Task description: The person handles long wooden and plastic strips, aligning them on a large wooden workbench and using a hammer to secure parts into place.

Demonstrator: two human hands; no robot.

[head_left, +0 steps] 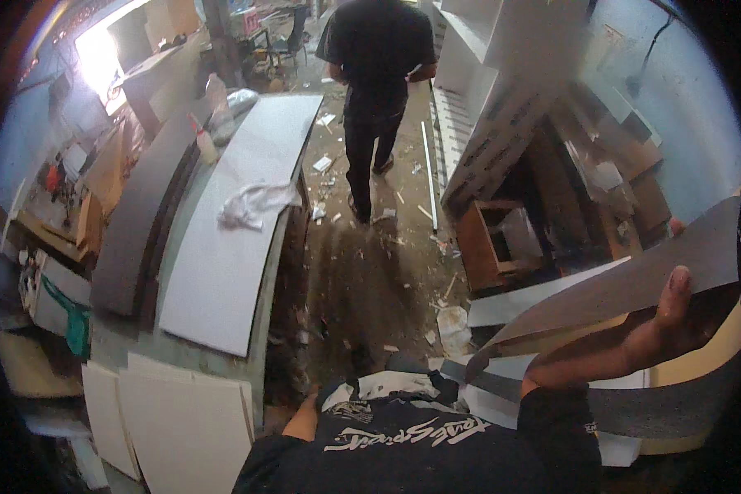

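My right hand (690, 317) is raised at the right side, with its thumb lying against a brown-grey wood-grain sheet (609, 288). A fingertip shows over the sheet's upper edge, so the hand appears closed around it. Long and bent-looking, the sheet runs from the hand down toward my body. Beneath my forearm lies a darker grey strip (667, 407), with pale and yellowish boards around it. Only a piece of my left forearm shows beside my black shirt; the left hand itself is hidden.
On the left, a workbench carries a long white panel (239, 239) with a crumpled white cloth (259, 204), dark panels (144, 222) and bottles. Pale boards (189, 420) lean nearby. Ahead, a person in black (376, 74) stands in the littered aisle. A small brown box (502, 239) sits right.
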